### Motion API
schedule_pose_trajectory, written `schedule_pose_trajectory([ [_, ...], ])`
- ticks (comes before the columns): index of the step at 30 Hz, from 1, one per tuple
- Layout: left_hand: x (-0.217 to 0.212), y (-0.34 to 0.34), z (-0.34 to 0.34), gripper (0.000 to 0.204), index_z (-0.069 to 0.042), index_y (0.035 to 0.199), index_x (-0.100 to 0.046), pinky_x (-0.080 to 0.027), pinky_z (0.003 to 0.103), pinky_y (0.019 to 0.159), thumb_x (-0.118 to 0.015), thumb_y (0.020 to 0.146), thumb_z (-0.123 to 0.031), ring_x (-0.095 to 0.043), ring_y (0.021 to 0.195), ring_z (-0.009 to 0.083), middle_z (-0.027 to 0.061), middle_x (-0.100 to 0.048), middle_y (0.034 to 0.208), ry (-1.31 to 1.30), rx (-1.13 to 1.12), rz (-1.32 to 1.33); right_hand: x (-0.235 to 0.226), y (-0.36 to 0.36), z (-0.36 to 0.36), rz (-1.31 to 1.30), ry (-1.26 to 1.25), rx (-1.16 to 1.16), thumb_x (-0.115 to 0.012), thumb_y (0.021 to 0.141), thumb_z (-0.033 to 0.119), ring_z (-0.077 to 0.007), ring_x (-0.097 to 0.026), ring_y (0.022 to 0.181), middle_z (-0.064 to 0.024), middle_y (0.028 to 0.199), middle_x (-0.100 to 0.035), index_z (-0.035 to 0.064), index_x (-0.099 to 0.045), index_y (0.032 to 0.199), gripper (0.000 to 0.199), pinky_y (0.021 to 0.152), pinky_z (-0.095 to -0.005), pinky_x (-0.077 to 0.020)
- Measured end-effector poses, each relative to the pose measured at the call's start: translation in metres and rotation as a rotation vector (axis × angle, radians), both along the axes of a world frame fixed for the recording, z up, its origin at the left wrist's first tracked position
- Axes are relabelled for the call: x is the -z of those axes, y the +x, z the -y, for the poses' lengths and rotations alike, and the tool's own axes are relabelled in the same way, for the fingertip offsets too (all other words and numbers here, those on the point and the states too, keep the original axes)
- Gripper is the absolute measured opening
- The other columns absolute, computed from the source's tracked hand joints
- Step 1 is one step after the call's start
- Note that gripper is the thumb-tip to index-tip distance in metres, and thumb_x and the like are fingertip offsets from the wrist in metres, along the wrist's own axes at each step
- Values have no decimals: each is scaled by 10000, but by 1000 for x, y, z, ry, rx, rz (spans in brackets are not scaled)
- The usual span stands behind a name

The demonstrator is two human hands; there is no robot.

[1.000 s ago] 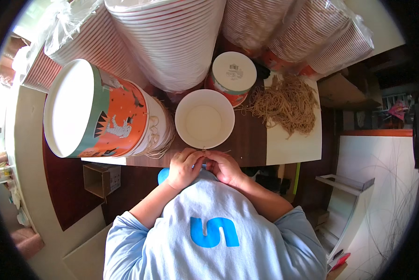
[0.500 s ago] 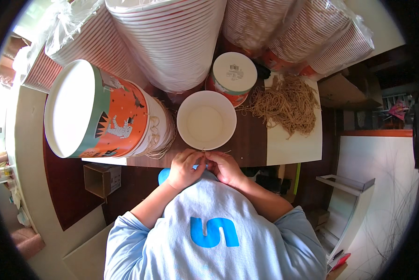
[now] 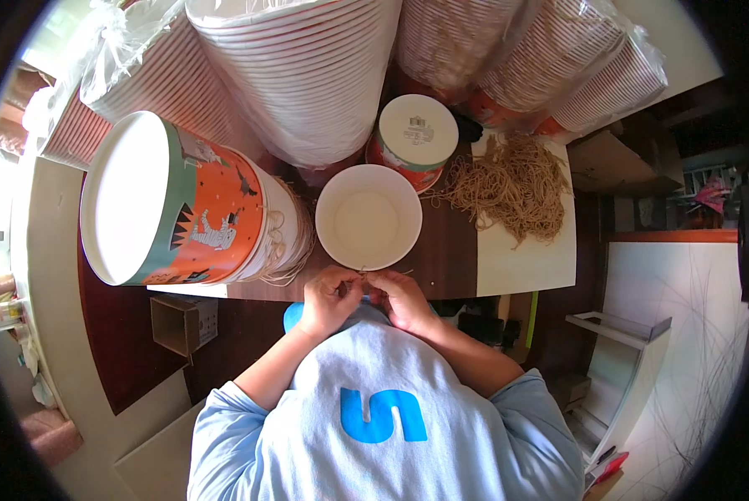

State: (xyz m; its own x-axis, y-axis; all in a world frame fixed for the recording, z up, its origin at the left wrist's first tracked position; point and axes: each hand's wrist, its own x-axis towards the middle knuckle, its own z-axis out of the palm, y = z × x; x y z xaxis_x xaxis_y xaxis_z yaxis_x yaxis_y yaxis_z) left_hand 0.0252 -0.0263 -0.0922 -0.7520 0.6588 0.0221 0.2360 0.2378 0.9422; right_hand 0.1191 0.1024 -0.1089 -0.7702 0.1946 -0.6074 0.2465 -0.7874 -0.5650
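Open white tub (image 3: 369,219) = ref pt, on brown tabletop (image 3: 450,259). L hand (image 3: 331,299) just on near side of tub, fingers curled narrow; R hand (image 3: 398,298) next to it, same side of tub, fingers also drawn in narrow. Can't tell what either pinches (v. small, tho a thin strand (image 3: 407,270) shows by tub's near rim). R of tub: tan twine heap (image 3: 516,188). L of tub: orange/green printed tub stack (image 3: 212,213) w/ tan cords. Behind tub: tall nested stack (image 3: 303,79) in clear plastic.
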Motion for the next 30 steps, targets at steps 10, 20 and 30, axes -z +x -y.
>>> schedule_pose_trajectory([
  [10, 0, 3, 4, 97, 15, 871, -659, -456, 198, 580, -617, 835, -64, -550, 660, 34, -4, -637, 739, 117, -82, 568, 5, -3, -3, -4, -166, -15, -636, 846, 238, -85, -568, 762, 20, 903, -644, 128, -632, 985, 177, 644, -249, -417],
  [20, 9, -1, 5, 94, 9, 885, -665, -422, 170, 567, -632, 841, -67, -522, 642, 24, -22, -614, 722, 73, -119, 611, -1, -5, -8, 33, 528, -143, -588, 880, 174, -175, -623, 800, -67, 902, -663, 33, -607, 1014, 196, 742, -305, -477],
  [30, 6, -3, 7, 111, 2, 899, -655, -416, 182, 577, -631, 851, -96, -516, 654, 32, -12, -610, 748, 86, -85, 805, -5, -8, -3, 153, 1059, -128, -581, 874, 179, -274, -642, 788, -176, 853, -654, -3, -602, 995, 219, 702, -362, -485],
])
